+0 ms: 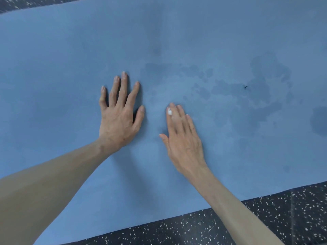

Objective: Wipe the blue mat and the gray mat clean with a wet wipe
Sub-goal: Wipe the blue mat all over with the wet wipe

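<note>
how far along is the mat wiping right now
Partly done. The blue mat shows dark damp patches on its right side, so that area looks wiped. In hand: the right hand presses what looks like a small white wet wipe under straight fingers near the middle, while the left hand lies flat on the mat. Left: the dry-looking left part, and the gray mat, which is not in view.

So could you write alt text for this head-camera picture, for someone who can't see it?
Seen from above, a person's two bare hands rest on a blue mat: the left hand lies flat with fingers spread, and the right hand presses a small white wipe under its fingers. Darker damp patches mark the mat to the right, and black speckled floor shows along the near edge.
</note>
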